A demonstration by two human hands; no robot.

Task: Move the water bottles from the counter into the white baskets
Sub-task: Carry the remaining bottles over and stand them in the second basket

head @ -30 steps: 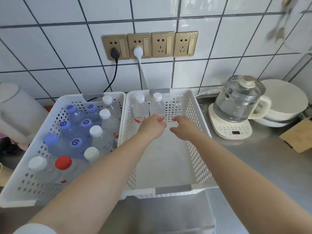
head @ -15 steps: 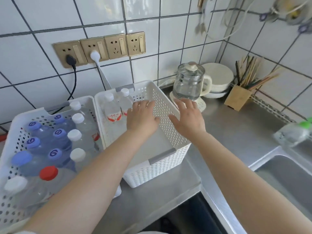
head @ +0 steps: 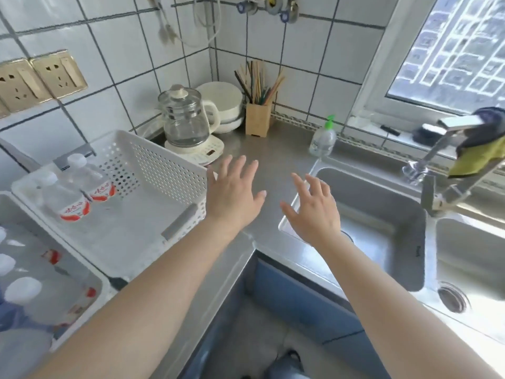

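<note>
Left hand (head: pixel 232 192) and right hand (head: pixel 314 209) spread, empty, above counter (head: pixel 276 157).

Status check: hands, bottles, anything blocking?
Left hand and right hand open, empty. Two bottles upright in right basket. Nothing blocking.

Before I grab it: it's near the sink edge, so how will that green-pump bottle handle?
The pump bottle is tall and narrow, so a sideways push would likely tip it. It looks like clear plastic, part full, so probably light. Beside the sink it may be wet and slippery.
</note>
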